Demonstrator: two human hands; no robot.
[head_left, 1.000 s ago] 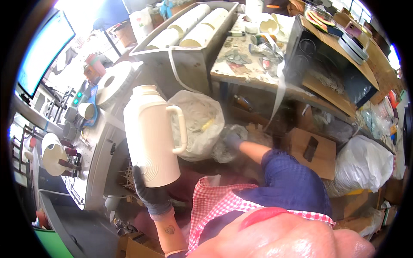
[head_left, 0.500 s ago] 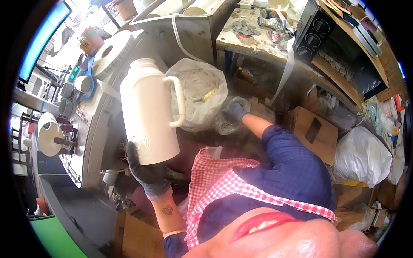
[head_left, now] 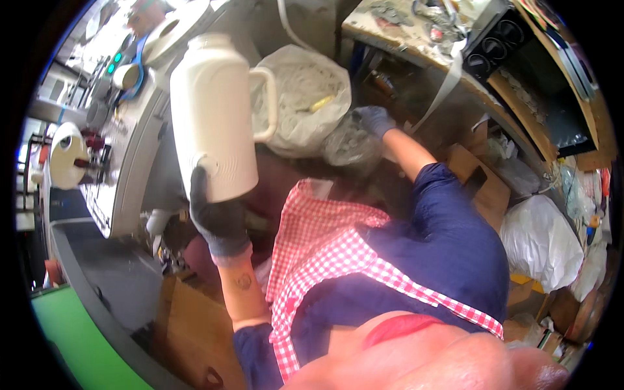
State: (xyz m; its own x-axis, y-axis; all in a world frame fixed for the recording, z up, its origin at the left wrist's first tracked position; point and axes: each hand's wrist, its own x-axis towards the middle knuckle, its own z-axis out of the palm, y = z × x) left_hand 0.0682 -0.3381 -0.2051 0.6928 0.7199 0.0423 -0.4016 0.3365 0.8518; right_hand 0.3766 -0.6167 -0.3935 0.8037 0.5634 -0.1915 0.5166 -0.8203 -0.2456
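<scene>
A cream vacuum-flask body with a looped side handle stands tilted in the air on the left. My left hand, in a dark glove, is closed around its lower end, with the thumb up the side. My right hand, in a grey-blue glove, reaches forward to a crumpled clear plastic bag and touches its upper edge. Blur hides how its fingers lie. Just beyond the flask's handle sits a large white bag of pale scraps with a yellow piece on top.
A worktable with grey scraps stands at the far right, a white strap hanging off it. Nearby are a dark oven-like box, a cardboard box and a stuffed white bag. Machine casing borders the left.
The view has tipped, so the surroundings sit higher in it. My left hand still holds the flask body. My right hand has shifted slightly to the right along the clear bag.
</scene>
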